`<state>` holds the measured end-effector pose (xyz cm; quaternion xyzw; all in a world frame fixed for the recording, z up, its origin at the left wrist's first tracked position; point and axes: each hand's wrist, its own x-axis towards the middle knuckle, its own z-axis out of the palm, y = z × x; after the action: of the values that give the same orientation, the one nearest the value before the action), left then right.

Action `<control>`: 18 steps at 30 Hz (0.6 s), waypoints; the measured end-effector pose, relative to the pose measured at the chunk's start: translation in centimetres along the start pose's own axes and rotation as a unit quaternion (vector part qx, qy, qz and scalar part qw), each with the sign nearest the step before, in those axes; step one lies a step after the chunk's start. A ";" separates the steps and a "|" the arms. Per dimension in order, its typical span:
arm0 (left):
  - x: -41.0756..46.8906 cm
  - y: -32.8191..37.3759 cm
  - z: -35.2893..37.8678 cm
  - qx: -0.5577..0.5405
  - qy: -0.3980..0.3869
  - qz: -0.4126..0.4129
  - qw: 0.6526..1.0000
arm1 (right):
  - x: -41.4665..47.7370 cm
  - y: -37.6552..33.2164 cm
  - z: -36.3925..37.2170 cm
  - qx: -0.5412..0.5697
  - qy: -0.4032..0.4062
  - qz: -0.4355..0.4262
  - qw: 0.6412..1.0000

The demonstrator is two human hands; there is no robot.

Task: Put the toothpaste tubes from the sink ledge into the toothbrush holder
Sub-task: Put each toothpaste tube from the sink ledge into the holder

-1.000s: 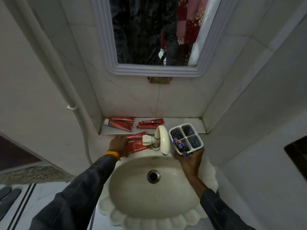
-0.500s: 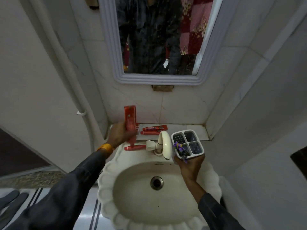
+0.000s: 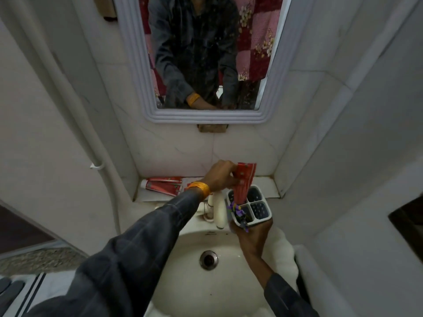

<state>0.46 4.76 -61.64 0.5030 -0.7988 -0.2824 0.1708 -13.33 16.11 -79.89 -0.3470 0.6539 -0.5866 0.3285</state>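
Observation:
My left hand [image 3: 220, 177] grips a red toothpaste tube [image 3: 243, 181] upright, its lower end inside the back left compartment of the white four-compartment toothbrush holder [image 3: 263, 208]. My right hand [image 3: 253, 236] holds the holder from below, above the sink's right rim. A purple-trimmed item [image 3: 238, 210] sticks out of the holder's front left compartment. Two more red tubes [image 3: 163, 185] lie on the ledge at the left; my left arm hides the ledge's middle.
A cream tap [image 3: 217, 208] stands just left of the holder. The basin [image 3: 183, 271] with its drain [image 3: 208, 259] lies below. A white-framed mirror [image 3: 142, 76] hangs above the ledge [image 3: 266, 187]. Walls close in on both sides, with a pipe [image 3: 75, 106] on the left.
My left hand picked a red tube off the sink's back rim, raised it and carried it right into the holder. The camera tilted up slightly.

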 end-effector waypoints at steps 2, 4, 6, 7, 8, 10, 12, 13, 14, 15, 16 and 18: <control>0.2 -0.6 0.7 0.074 -0.034 0.002 0.997 | 0.1 0.0 0.0 -0.009 0.000 -0.009 1.000; 0.2 -1.1 1.1 0.102 -0.053 0.000 0.993 | 0.1 0.1 -0.1 -0.020 0.000 -0.011 1.000; 0.2 -1.4 1.2 0.099 -0.085 -0.012 0.991 | 0.1 0.4 -0.1 -0.016 -0.006 -0.018 1.000; 0.3 -1.4 1.2 0.104 -0.101 -0.016 0.989 | 0.0 0.2 -0.1 -0.016 -0.010 -0.019 1.000; 0.4 -1.4 1.4 0.114 -0.115 -0.015 0.987 | -0.1 -0.2 0.0 -0.019 -0.014 -0.016 1.000; 0.6 -1.4 1.5 0.134 -0.138 -0.008 0.981 | 0.0 -0.2 -0.1 -0.010 -0.031 -0.017 0.999; 0.9 -1.4 1.6 0.143 -0.152 -0.007 0.978 | 0.1 0.0 0.1 0.003 -0.043 -0.034 0.999; 1.0 -1.4 1.6 0.141 -0.159 -0.007 0.977 | 0.0 -0.3 0.2 0.003 -0.047 -0.040 0.998; 1.0 -1.4 1.5 0.137 -0.167 -0.008 0.976 | -0.2 -0.4 0.2 -0.002 -0.047 -0.042 0.998; 1.0 -1.4 1.5 0.130 -0.177 -0.011 0.976 | -0.1 -0.3 0.2 -0.006 -0.046 -0.046 0.998; 0.9 -1.4 1.3 0.118 -0.189 -0.013 0.975 | -0.2 -0.3 0.1 -0.006 -0.047 -0.049 0.998; 0.5 -1.4 0.6 0.079 -0.211 -0.012 0.974 | 0.0 -0.4 0.0 0.000 -0.055 -0.039 0.998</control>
<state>0.87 4.03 -63.00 0.4541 -0.8304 -0.3198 -0.0455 -13.27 16.05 -79.46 -0.4037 0.6206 -0.5793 0.3410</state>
